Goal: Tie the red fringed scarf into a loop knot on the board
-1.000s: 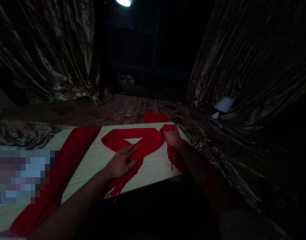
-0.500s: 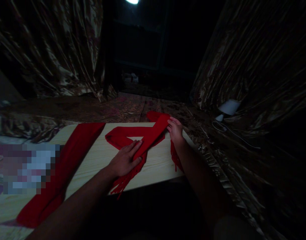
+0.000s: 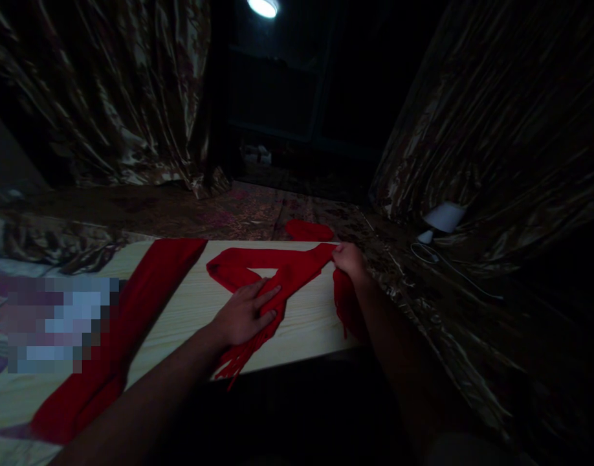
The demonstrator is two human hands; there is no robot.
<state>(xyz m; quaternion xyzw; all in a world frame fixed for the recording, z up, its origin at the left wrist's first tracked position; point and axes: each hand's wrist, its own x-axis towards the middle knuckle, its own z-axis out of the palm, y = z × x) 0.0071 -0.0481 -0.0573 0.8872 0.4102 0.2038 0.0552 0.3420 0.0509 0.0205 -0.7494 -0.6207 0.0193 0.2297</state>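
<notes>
A red scarf (image 3: 297, 272) with fringed ends lies looped on the pale wooden table (image 3: 180, 323). My left hand (image 3: 246, 314) rests flat on it near one fringe, fingers apart. At the table's far right, my right hand (image 3: 350, 260) pinches the scarf's strip, which runs straight between both hands. Another fringed red part hangs below my right wrist, and a red bundle shows just past the table's far edge; how they join is hidden. Farther left, a folded length of red cloth (image 3: 127, 323) lies across the table, apart from the hands.
A small white lamp (image 3: 444, 217) with a cord stands on the dark patterned cover at the right. Patterned curtains (image 3: 146, 97) hang on both sides of a dark window. A blurred-out item (image 3: 59, 323) lies at the table's left.
My right hand has moved slightly right and down, lowering the raised scarf strip toward the table. The left hand stays on the scarf. The view has tilted a little.
</notes>
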